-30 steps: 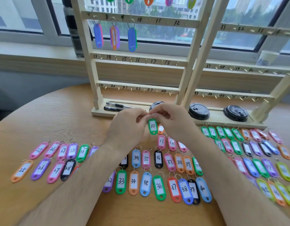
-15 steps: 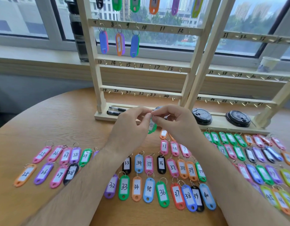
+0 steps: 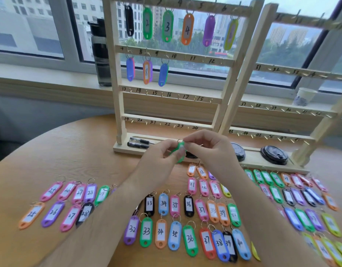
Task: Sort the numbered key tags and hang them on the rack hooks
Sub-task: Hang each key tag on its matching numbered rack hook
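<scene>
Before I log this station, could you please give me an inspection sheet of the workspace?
Surface: round wooden table.
Job's things: green tag held above the table; loose tags in rows on it; hung tags fill the left rack top row and three hooks below; right rack shows none.
Clutter: pens and lids on the rack base; bottle and cup on the sill.
Fingers: left hand and right hand both pinch the green tag.
Cables: nothing seen.
Surroundings: window behind the racks.
</scene>
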